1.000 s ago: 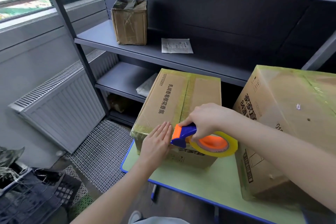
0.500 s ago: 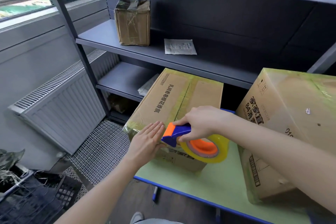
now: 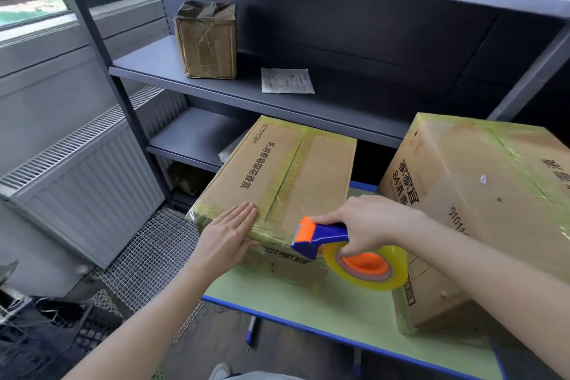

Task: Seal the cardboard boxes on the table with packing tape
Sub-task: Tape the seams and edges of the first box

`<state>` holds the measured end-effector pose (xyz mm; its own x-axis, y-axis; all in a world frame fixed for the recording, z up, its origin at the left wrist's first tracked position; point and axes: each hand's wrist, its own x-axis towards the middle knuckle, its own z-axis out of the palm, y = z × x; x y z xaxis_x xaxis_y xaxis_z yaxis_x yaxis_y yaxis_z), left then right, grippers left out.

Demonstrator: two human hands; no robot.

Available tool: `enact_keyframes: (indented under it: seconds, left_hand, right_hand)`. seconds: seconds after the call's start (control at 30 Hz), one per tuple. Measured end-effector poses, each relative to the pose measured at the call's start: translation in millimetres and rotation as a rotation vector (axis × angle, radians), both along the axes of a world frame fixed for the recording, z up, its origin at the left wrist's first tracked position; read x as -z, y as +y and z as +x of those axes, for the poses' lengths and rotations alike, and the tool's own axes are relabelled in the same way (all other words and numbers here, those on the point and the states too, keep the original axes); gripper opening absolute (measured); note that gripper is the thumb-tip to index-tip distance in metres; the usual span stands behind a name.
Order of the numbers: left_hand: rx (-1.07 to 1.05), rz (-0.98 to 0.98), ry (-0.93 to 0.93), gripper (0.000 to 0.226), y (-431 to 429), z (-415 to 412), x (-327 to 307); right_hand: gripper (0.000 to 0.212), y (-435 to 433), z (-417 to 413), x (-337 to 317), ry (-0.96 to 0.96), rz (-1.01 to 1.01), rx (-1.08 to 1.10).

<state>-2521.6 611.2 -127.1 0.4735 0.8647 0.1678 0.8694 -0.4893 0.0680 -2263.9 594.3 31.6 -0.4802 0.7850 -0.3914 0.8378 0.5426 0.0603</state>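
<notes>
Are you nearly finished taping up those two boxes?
Nearly, it seems. Done: the big box already has shiny tape strips, and the smaller box has tape down its top seam and along its edges. In hand: the left hand presses flat on the smaller box's near corner while the right hand holds the tape dispenser at its near edge. Left: probably that edge strip; hidden sides can't be judged.

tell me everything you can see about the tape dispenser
The tape dispenser is plastic: blue body, orange front guard, orange hub carrying a roll of clear yellowish tape. The right hand grips its handle from above. Its head meets the near top edge of the left box, and the roll hangs in front of that box, above the green table.
</notes>
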Motion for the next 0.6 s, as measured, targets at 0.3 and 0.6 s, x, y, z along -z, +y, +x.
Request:
enact_keyframes:
  seconds: [0.3, 0.6]
  left_hand:
    - [0.147, 0.176, -0.050, 0.066, -23, 59, 8]
    - [0.143, 0.132, -0.118, 0.048, -13, 50, 7]
  right_hand:
    - [0.066, 3, -1, 4, 0.008, 0.041, 0.007]
    - [0.066, 11, -17, 6, -0.004, 0.010, 0.018]
